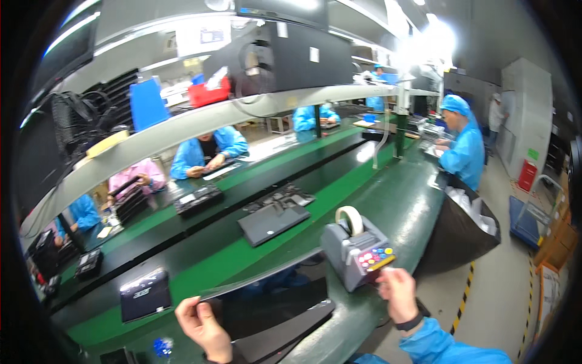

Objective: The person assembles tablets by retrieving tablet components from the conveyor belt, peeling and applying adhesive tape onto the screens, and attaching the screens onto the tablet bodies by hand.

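Observation:
My left hand [203, 327] grips the left corner of a glossy black laptop screen panel [267, 306] between thumb and fingers. The panel lies tilted along the bench's near edge, with a dark matte strip [285, 333] along its lower side. To its right stands a grey automatic tape dispenser [351, 252] with a cream tape roll [350, 219] on top and coloured buttons on its front. At the dispenser's front, my right hand [400, 294] is closed in a pinch. Whatever lies between those fingertips is too small to make out.
A closed dark laptop [145, 295] lies at the left, and a grey laptop part [274, 224] sits farther back on the green bench [394, 200]. A black bag [464, 224] of white material hangs at the right. Several co-workers in blue work across the bench; a shelf [242, 103] spans above.

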A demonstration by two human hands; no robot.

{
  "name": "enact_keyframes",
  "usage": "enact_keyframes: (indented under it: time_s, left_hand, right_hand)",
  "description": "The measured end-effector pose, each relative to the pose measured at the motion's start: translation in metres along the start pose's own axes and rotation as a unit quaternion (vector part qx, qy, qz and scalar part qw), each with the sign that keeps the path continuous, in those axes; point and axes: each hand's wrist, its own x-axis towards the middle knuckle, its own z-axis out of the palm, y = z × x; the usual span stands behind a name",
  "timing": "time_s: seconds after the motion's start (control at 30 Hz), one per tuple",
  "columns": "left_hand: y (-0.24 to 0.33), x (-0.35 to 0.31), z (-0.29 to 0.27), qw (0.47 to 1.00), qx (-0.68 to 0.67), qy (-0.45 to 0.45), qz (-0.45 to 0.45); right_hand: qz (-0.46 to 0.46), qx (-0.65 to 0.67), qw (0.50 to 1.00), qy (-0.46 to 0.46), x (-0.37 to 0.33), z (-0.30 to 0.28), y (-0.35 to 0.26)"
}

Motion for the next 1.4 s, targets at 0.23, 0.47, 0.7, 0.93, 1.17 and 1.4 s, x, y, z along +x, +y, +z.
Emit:
enact_keyframes:
  time_s: [0.23, 0.47, 0.7, 0.93, 1.17, 1.4]
  left_hand:
    - [0.015, -0.004, 0.005, 0.996, -0.089, -0.020, -0.026]
    - [0.013, 0.001, 0.002, 0.997, -0.079, -0.018, -0.012]
    - [0.009, 0.002, 0.000, 0.997, -0.068, -0.013, -0.021]
    - [0.013, 0.002, 0.006, 0.997, -0.075, -0.008, -0.007]
    - [0.015, 0.001, 0.004, 0.997, -0.069, -0.016, -0.010]
    - [0.012, -0.002, 0.006, 0.998, -0.063, -0.009, -0.008]
  right_hand:
    - [-0.381, -0.150, 0.866, -0.286, -0.009, 0.062, -0.097]
    - [-0.596, -0.317, 0.449, -0.586, -0.037, 0.242, -0.135]
    - [-0.697, -0.349, 0.380, -0.498, -0.037, 0.272, -0.123]
    - [-0.764, -0.307, 0.413, -0.390, -0.036, 0.241, -0.088]
    - [-0.600, -0.305, 0.527, -0.519, -0.027, 0.252, -0.082]
    - [-0.453, -0.289, 0.515, -0.668, -0.013, 0.261, -0.090]
